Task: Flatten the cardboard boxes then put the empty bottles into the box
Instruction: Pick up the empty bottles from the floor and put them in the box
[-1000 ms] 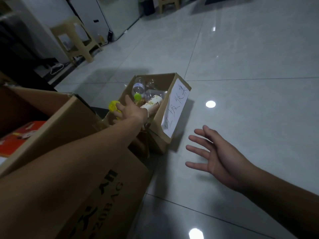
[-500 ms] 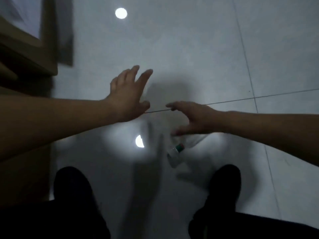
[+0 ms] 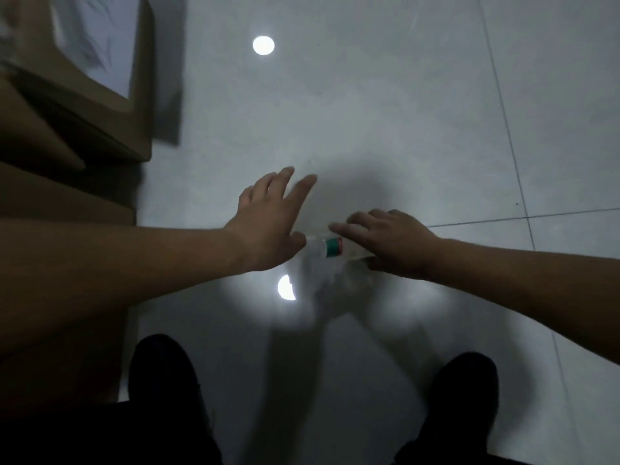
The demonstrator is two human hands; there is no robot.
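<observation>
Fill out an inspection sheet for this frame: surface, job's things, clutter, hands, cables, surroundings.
Surface: glossy grey tiled floor with lamp reflections.
Job's things: clear bottle with a green band, between the hands; cardboard boxes at left, blurred.
Clutter: nothing seen.
Hands: left hand open, fingers spread; right hand curled over the bottle, grip unclear.
Cables: nothing seen.
Surroundings: dark shoes below; dim light.

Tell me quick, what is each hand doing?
Left hand: open, fingers spread, holding nothing.
Right hand: closing over the clear bottle; firm grip cannot be told.
</observation>
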